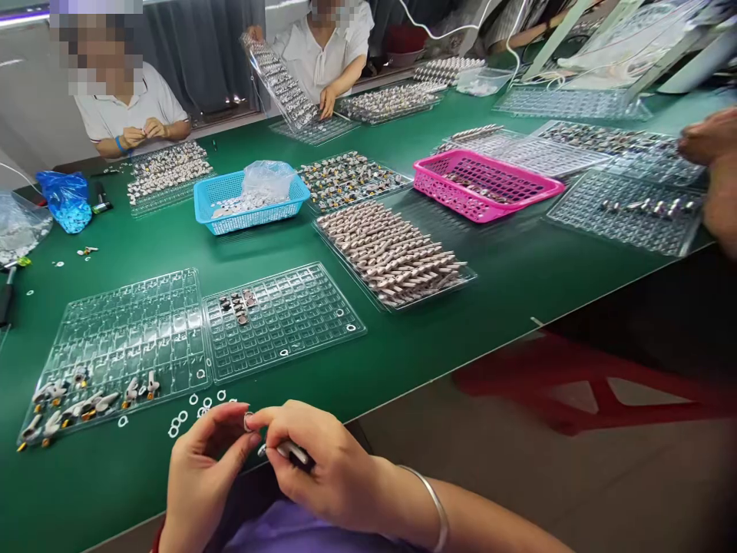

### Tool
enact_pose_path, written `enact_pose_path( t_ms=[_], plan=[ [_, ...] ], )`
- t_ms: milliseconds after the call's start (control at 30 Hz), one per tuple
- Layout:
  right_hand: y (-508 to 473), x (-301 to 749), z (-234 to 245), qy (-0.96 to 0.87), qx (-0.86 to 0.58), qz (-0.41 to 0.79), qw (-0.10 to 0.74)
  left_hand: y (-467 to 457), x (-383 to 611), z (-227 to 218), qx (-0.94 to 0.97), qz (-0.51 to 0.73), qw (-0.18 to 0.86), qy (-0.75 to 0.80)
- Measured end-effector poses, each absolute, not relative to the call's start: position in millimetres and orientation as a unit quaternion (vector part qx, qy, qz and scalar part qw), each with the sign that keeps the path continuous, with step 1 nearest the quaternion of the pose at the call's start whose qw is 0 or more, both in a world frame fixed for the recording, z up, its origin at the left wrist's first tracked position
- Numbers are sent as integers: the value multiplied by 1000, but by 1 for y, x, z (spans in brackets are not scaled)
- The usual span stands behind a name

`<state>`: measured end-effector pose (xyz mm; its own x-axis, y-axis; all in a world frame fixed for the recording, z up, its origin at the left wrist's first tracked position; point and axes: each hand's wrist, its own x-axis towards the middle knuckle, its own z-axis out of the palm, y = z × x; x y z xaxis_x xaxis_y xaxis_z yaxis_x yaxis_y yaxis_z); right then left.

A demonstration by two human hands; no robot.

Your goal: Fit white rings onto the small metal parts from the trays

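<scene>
My left hand [201, 468] and my right hand [322, 461] meet at the table's near edge. The left fingertips pinch a small ring-shaped part [248, 420] together with the right thumb and forefinger. In the right palm lies a small white and dark connector part [291, 453]. A silver bangle [434, 507] circles my right wrist. Several white rings [196, 407] lie on the green table [403, 361] just ahead of my hands. A clear tray [115, 346] to the left holds several small assembled parts along its near edge.
A second clear tray [282, 319] holds a few dark pieces. Farther off are a tray of grey parts [391, 257], a blue basket [250, 201] and a pink basket [487, 184]. Two people sit across the table. Another person's hand [711, 138] shows at right. A red stool [576, 384] stands below.
</scene>
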<state>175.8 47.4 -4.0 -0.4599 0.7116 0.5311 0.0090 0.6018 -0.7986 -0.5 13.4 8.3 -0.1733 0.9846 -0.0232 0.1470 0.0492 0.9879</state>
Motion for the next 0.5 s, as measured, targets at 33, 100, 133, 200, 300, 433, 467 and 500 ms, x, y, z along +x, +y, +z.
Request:
enact_pose_path(
  t_ms=[33,100,133,200,300,433,467,500],
  plan=[
    [47,176,-3,-770,-232,373,462,13,1,10,479,497,423,587],
    [47,177,-2,-768,-230,383,459,13,4,12,479,502,420,585],
    [48,178,-1,-756,-237,404,458,13,5,13,478,503,422,584],
    [52,181,2,-711,-278,464,451,13,7,13,471,502,432,583],
    [60,185,7,-640,-348,533,430,11,7,10,455,486,463,585],
    [66,185,12,-636,-336,574,391,10,6,7,456,462,476,593],
    [66,184,12,-642,-331,577,381,10,6,7,464,459,472,593],
    [65,182,13,-649,-329,576,373,10,7,8,473,457,467,591]
  ],
)
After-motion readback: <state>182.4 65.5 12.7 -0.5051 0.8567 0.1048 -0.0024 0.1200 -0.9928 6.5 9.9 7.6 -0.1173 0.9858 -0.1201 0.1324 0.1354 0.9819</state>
